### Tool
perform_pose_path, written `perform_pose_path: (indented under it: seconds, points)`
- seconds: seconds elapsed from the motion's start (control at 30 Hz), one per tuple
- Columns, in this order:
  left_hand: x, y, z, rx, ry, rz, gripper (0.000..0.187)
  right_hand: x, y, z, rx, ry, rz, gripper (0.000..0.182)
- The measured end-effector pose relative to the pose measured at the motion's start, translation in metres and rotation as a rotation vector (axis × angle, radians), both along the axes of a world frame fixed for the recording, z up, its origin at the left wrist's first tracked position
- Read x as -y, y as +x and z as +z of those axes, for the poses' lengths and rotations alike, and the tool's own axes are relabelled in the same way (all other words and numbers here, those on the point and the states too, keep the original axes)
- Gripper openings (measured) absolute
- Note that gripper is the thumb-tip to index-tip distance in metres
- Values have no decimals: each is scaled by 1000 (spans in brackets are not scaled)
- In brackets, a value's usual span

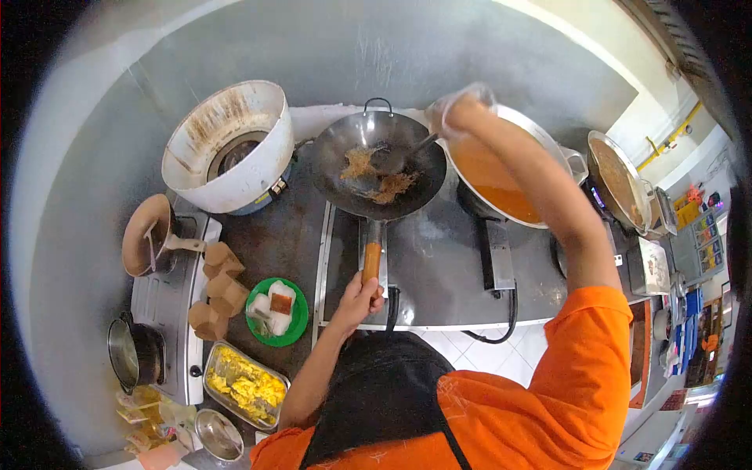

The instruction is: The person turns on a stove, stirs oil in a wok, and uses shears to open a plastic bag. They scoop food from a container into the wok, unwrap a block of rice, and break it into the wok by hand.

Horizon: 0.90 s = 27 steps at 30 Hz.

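A dark wok (333, 160) with brown fried bits (359, 163) in it sits at the middle of the counter. My left hand (362, 301) is closed round its wooden handle (372, 262). At the wok's right rim is my right hand (464, 112), raised in a clear plastic glove and slightly blurred. From it a dark ladle (421, 146) reaches into the wok, its handle end hidden in the hand. Right of the wok stands a large pot of orange liquid (487, 178), partly covered by my right forearm.
A tall white burner ring (266, 160) stands left. Near the left arm are a green plate (276, 340), brown cartons (227, 293) and a metal tray of yellow food (249, 384). Another wide pan (615, 176) is at the right. A stove (182, 313) holds small pans.
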<state>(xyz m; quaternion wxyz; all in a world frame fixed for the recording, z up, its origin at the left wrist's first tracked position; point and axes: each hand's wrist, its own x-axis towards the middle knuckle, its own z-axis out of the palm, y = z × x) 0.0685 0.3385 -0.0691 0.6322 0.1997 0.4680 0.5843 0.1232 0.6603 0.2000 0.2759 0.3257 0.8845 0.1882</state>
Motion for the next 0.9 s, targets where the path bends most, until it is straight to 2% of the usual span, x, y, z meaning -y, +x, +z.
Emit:
perform_pose_path:
  seconds: [0.03, 0.07, 0.1, 0.17, 0.23, 0.3, 0.33, 0.37, 0.43, 0.47, 0.5, 0.57, 0.6, 0.63, 0.7, 0.73, 0.8, 0.83, 0.9]
  points:
    - [2, 1, -1, -10, 7, -3, 18, 2, 0, -3, -73, 85, -102, 24]
    - [2, 3, -1, -26, 12, 7, 18, -20, 2, -22, -77, -21, 101, 22]
    - [0, 4, -1, -40, 18, 17, 19, -31, 1, -19, -81, -11, 100, 22]
    - [1, 5, 8, 25, 8, 50, 21, -52, -3, -15, 97, -196, 201, 24]
    - [2, 1, 5, 10, 43, -3, 23, -39, -1, -12, 76, -147, 274, 30]
    - [-1, 4, -5, -32, 30, -11, 25, -9, -3, -14, -146, -27, 17, 29]
    - [0, 6, -3, -10, 18, -1, 26, -26, -6, -28, 37, 36, 326, 29]
    - [-1, 8, 1, 14, 8, 11, 27, -48, -7, -37, 39, 39, 324, 29]
    - [4, 8, 4, 53, -11, 40, 27, -37, -11, -19, -46, 68, 189, 27]
    - [3, 6, -6, 47, 9, 27, 26, -20, -13, 3, 78, 124, 168, 26]
    - [-2, 4, -15, 39, 38, 17, 26, -31, -19, 0, 79, 125, 170, 26]
    - [-3, 3, -22, 24, 42, 25, 24, -64, -32, -11, 267, 108, 367, 22]
    - [-2, 4, -15, 8, 41, 34, 22, -63, -20, 1, 188, -42, 121, 38]
    - [-1, 7, -9, -4, 40, 45, 21, -43, -18, 10, 192, -46, 122, 38]
    - [4, 14, -2, 22, 38, 54, 20, 2, -18, 16, 53, 82, 148, 19]
    - [-1, 13, 2, 37, 56, 71, 19, -14, -19, 10, 50, 89, 151, 19]
    - [-9, 14, 1, 10, 57, 95, 19, -37, -26, -2, 128, 72, 46, 41]
    - [-7, 18, 1, -17, 46, 103, 19, -30, -27, -7, 137, 61, 59, 41]
    - [-9, 22, 8, 1, 43, 115, 19, -14, -24, 0, 81, 159, 166, 23]
